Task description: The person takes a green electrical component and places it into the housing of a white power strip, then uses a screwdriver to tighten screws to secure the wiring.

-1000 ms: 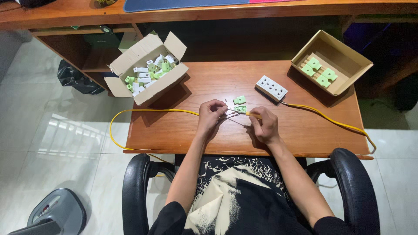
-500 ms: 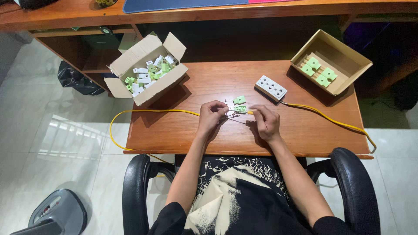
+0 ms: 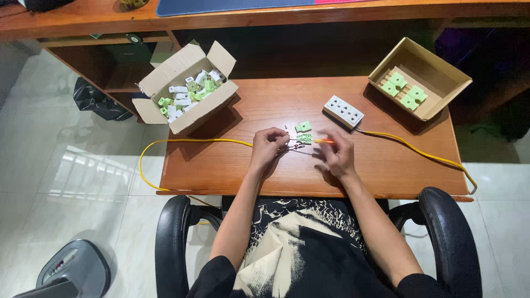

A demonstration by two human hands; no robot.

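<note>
Left hand (image 3: 269,144) pinches a small white-green plug part (image 3: 302,138); right hand (image 3: 337,155) grip state unclear, blurred. 2 open cardboard boxes: left box (image 3: 207,107), right box (image 3: 436,99).

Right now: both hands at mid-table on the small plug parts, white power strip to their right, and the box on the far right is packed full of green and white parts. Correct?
One error. In the head view, the box on the far right is mostly bare, holding only a few green pieces. The packed one is the open box on the left. Left hand, right hand and white power strip are as stated.
</note>
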